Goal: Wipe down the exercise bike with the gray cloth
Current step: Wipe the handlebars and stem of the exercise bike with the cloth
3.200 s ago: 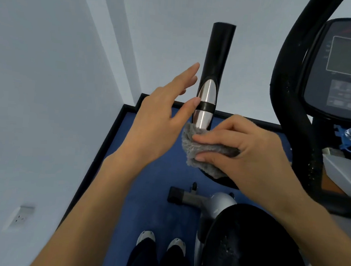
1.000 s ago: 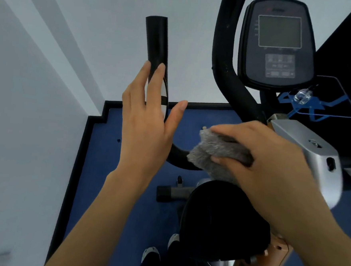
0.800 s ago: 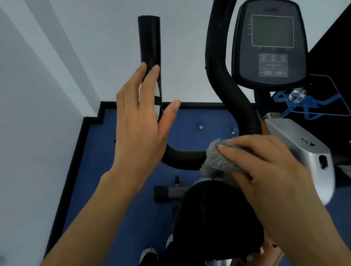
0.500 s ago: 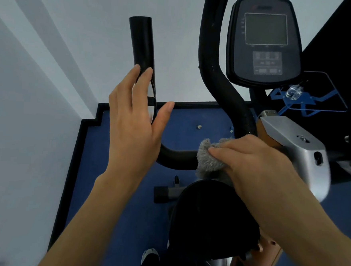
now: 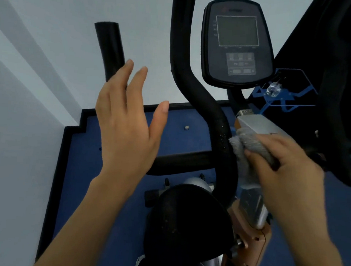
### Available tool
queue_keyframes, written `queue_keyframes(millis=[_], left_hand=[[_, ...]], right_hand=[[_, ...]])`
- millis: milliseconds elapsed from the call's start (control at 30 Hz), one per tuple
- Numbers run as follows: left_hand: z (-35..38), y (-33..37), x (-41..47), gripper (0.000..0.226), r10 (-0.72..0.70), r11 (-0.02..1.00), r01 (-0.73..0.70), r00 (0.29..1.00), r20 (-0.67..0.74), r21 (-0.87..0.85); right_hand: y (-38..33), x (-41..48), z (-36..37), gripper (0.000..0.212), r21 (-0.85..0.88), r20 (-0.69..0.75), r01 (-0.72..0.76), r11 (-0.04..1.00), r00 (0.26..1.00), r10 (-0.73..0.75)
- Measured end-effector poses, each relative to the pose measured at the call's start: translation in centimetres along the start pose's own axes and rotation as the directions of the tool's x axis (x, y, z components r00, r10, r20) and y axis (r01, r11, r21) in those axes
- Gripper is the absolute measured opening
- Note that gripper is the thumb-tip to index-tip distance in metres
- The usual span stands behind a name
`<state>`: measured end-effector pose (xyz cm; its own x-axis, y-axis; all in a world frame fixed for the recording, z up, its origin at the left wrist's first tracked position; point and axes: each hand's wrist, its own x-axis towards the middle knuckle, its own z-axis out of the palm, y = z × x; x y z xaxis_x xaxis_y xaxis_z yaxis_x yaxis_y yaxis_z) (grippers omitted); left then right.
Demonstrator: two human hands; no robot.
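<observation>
The exercise bike fills the middle of the view, with a curved black foam handlebar (image 5: 196,92), a dark console (image 5: 237,43) above and a black saddle (image 5: 187,223) below. My right hand (image 5: 288,167) is shut on the gray cloth (image 5: 245,156) and presses it against the right side of the handlebar, beside the silver frame housing (image 5: 256,124). My left hand (image 5: 127,127) hovers open with fingers spread, in front of the upright left grip (image 5: 109,51), touching nothing that I can see.
White walls close in at the left and back. The floor (image 5: 104,190) is blue with a black border. A blue wire bottle holder (image 5: 285,94) sits right of the console. A dark machine part (image 5: 338,102) stands at the far right.
My right hand has slid the cloth from the lower bend of the handlebar to the right, up against the upright bar near the silver housing. My left hand has lifted away from the left grip and spread.
</observation>
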<state>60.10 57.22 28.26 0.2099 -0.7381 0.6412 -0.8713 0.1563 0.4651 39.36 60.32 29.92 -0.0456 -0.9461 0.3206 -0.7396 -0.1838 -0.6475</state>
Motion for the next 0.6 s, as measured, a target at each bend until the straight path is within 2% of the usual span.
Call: queue_keyframes(millis=[167, 267, 400, 433, 500, 567, 600], left_hand=[[0.4, -0.1, 0.1, 0.054, 0.002, 1.0, -0.002, 0.999, -0.044, 0.008], [0.5, -0.1, 0.0, 0.054, 0.013, 0.999, -0.012, 0.999, -0.04, 0.035], [0.5, -0.1, 0.0, 0.053, 0.008, 0.999, -0.008, 1.0, -0.015, 0.042], [0.5, -0.2, 0.0, 0.053, 0.01, 0.999, -0.009, 1.0, -0.015, 0.039], [0.5, -0.3, 0.0, 0.053, 0.008, 1.0, -0.007, 1.0, -0.024, 0.026], [0.4, -0.3, 0.0, 0.051, -0.006, 1.0, 0.006, 1.0, -0.03, 0.012], [0.4, -0.3, 0.0, 0.051, -0.01, 1.0, 0.011, 0.999, -0.031, 0.009]], right_hand=[[0.0, -0.4, 1.1, 0.019, -0.12, -0.035, 0.072, 0.99, 0.996, -0.076], [0.1, 0.9, 1.7, 0.017, -0.123, -0.006, 0.05, 0.991, 0.999, -0.051], [0.0, 0.0, 1.7, 0.019, -0.099, -0.065, 0.062, 0.993, 0.996, -0.068], [0.1, -0.2, 1.5, 0.019, -0.059, -0.074, 0.052, 0.997, 0.996, -0.056], [0.2, -0.1, 1.0, 0.019, 0.129, -0.087, -0.06, 0.99, 0.994, 0.072], [-0.2, 0.2, 0.5, 0.02, 0.367, -0.108, -0.174, 0.914, 0.968, 0.228], [-0.5, 0.3, 0.3, 0.017, 0.445, -0.133, -0.185, 0.876, 0.954, 0.269]])
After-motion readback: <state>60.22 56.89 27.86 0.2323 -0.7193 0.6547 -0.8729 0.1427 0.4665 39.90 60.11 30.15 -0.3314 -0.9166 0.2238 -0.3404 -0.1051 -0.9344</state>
